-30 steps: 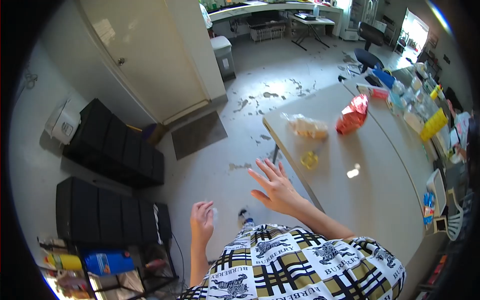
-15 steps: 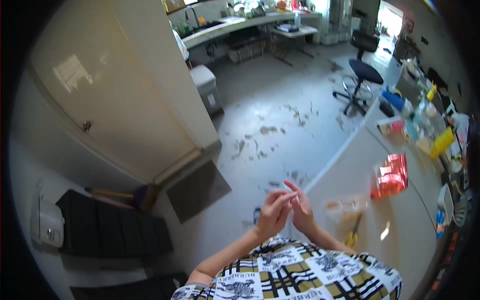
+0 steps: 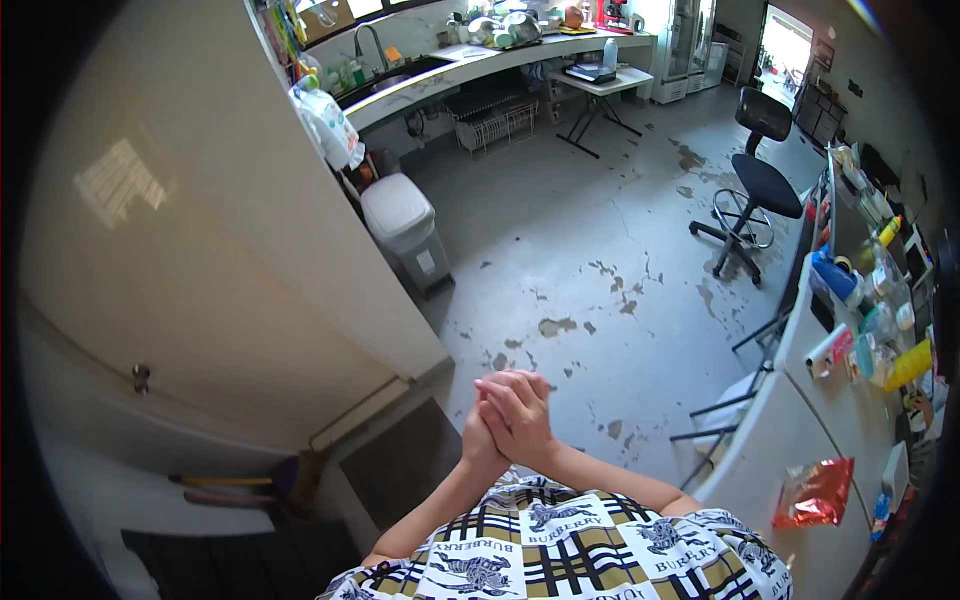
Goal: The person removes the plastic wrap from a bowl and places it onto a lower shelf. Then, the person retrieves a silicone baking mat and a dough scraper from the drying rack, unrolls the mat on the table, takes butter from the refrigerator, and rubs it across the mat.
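Note:
My left hand (image 3: 482, 438) and my right hand (image 3: 521, 412) are clasped in front of my patterned shirt (image 3: 560, 545), above the floor. The right fingers are closed over the left hand. The left fingers are partly covered, and they look folded in. Whether anything small lies between the palms is hidden. Off to the right, apart from both hands, a shiny red packet (image 3: 815, 493) rests on the white table (image 3: 740, 475).
A door (image 3: 200, 260) and a dark mat (image 3: 405, 465) lie to the left. Beyond them stands a lidded bin (image 3: 405, 230). A black swivel chair (image 3: 765, 187) is ahead on the right. Bottles and a yellow item (image 3: 908, 367) crowd the table's far side. A sink counter (image 3: 480, 62) runs along the back.
My hands have gone from fingertips touching to a closed clasp, away from the table edge. The view has tipped up and turned left; the scissors and clear packet are out of sight.

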Available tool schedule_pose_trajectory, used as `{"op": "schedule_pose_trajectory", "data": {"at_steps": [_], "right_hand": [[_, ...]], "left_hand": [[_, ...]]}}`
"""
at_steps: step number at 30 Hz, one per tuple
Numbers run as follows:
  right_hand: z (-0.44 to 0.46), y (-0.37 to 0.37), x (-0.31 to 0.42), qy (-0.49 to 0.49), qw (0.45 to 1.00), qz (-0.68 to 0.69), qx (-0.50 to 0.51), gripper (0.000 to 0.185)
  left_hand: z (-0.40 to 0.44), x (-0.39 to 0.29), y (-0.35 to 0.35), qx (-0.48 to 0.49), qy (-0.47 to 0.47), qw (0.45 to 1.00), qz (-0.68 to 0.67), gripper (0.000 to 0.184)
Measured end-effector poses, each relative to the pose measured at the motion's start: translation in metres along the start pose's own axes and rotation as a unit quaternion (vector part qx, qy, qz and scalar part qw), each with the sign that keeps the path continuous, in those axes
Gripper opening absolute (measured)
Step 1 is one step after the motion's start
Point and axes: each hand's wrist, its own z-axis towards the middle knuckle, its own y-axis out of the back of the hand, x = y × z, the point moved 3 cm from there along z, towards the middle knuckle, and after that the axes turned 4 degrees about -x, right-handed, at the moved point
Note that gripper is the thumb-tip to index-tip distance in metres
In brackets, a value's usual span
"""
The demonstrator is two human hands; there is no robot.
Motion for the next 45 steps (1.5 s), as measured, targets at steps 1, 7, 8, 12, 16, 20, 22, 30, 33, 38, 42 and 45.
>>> {"op": "schedule_pose_trajectory", "data": {"at_steps": [1,7,8,12,16,20,22,30,33,38,42,45], "right_hand": [[0.017,-0.006,-0.017,0.034,0.996,-0.085,-0.012,0.019],[0.129,-0.045,-0.099,0.055,0.979,-0.198,0.013,0.03],[0.148,-0.051,-0.109,0.051,0.979,-0.195,0.012,0.03],[0.206,-0.078,-0.149,0.043,0.987,-0.155,-0.014,0.029],[0.256,-0.098,-0.208,0.031,0.998,-0.06,-0.008,0.029],[0.321,-0.116,-0.271,0.032,0.996,-0.009,0.087,0.03],[0.355,-0.127,-0.297,-0.007,0.986,0.015,0.167,0.031],[0.468,-0.179,-0.343,0.147,0.926,-0.076,0.34,0.038],[0.482,-0.198,-0.361,0.142,0.906,-0.058,0.394,0.039],[0.499,-0.228,-0.394,0.104,0.89,-0.04,0.442,0.037],[0.525,-0.255,-0.427,0.07,0.886,-0.027,0.457,0.033],[0.544,-0.268,-0.441,0.055,0.891,-0.074,0.444,0.034]], "left_hand": [[0.022,-0.007,0.002,-0.028,0.028,0.999,-0.019,0.037],[0.161,-0.07,0.0,-0.093,0.064,0.992,0.063,0.032],[0.185,-0.079,0.001,-0.073,0.05,0.991,0.101,0.033],[0.265,-0.111,0.001,-0.047,-0.01,0.981,0.19,0.027],[0.34,-0.128,0.011,-0.031,-0.056,0.966,0.25,0.025],[0.418,-0.155,0.023,-0.075,-0.047,0.954,0.287,0.025],[0.452,-0.173,0.019,-0.153,-0.024,0.947,0.28,0.027],[0.523,-0.235,0.056,-0.306,-0.241,0.782,0.486,0.016],[0.524,-0.246,0.095,-0.394,-0.277,0.731,0.484,0.017],[0.527,-0.243,0.211,-0.482,-0.196,0.738,0.429,0.015],[0.538,-0.241,0.285,-0.566,-0.126,0.815,-0.016,0.018],[0.541,-0.225,0.346,-0.616,-0.096,0.767,-0.15,0.02]]}}
